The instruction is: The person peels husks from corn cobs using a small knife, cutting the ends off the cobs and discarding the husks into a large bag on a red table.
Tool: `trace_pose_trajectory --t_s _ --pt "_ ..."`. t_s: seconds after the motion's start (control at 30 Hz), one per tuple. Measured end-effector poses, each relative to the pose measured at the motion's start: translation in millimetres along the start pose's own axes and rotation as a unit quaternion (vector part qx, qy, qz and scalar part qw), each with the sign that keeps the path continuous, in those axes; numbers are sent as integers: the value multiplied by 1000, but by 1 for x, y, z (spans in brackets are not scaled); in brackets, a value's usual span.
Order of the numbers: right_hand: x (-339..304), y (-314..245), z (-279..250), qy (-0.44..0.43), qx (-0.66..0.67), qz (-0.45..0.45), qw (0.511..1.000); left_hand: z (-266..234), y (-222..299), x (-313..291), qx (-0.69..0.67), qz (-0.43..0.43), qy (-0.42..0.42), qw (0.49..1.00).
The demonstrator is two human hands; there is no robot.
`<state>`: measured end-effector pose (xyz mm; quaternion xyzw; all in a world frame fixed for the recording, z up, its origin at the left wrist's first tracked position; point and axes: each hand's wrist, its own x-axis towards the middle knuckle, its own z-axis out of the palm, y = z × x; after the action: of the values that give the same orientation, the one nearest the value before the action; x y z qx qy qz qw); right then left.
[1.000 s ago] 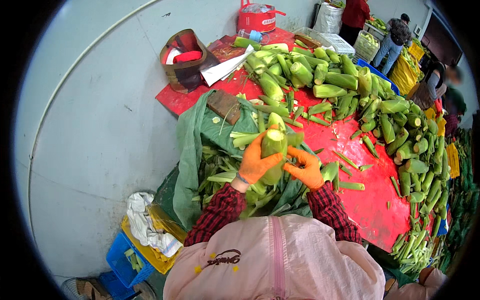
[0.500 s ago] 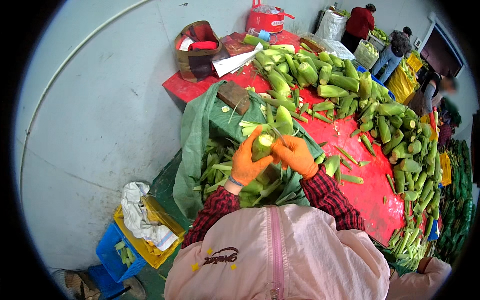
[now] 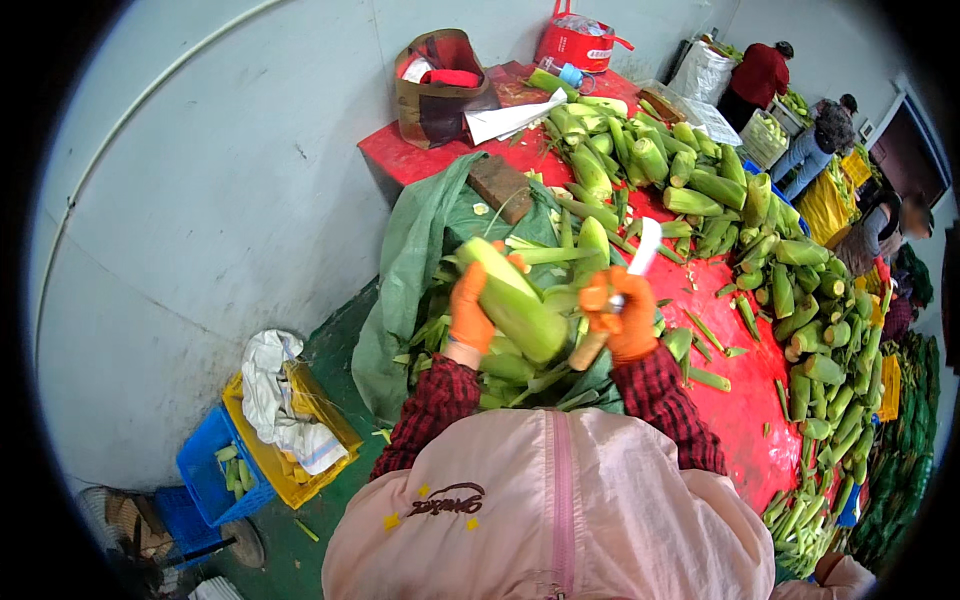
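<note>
In an orange glove, my left hand is closed around an ear of corn in its green husk. The ear tilts, its upper end toward the left, over the green sack. My right hand, also gloved in orange, grips a knife by its wooden handle. The pale blade points up and away, apart from the corn. Below both hands, loose green husks lie in the open mouth of the sack. A brown brick rests on the sack's far edge.
Many husked ears are heaped along the red table, far side and right. A checked bag and a red bag stand at the back. Yellow and blue crates sit at lower left. Other people work at far right.
My hands have moved apart. The ear is now tipped lengthwise and raised leftward in my left hand, and the knife has swung away from it to the right.
</note>
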<state>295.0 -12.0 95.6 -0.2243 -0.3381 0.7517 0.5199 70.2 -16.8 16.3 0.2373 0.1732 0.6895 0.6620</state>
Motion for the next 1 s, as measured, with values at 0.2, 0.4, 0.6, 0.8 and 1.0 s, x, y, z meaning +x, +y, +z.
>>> trace_pose_trajectory --t_s 0.2,0.4,0.6,0.8,1.0 --pt "-5 -16 -24 35 -224 -30 973 -30 40 2 -11 -5 -25 1000" --pt "23 18 45 -33 -451 113 885 4 13 -7 66 -54 -101 991" --pt "19 16 28 -68 -374 170 909 -5 6 -17 65 -136 -99 984" --pt "9 23 21 7 -303 164 939 -14 -8 -13 100 -125 -58 985" --pt "9 41 2 35 -231 132 963 5 -27 -19 315 -102 33 943"
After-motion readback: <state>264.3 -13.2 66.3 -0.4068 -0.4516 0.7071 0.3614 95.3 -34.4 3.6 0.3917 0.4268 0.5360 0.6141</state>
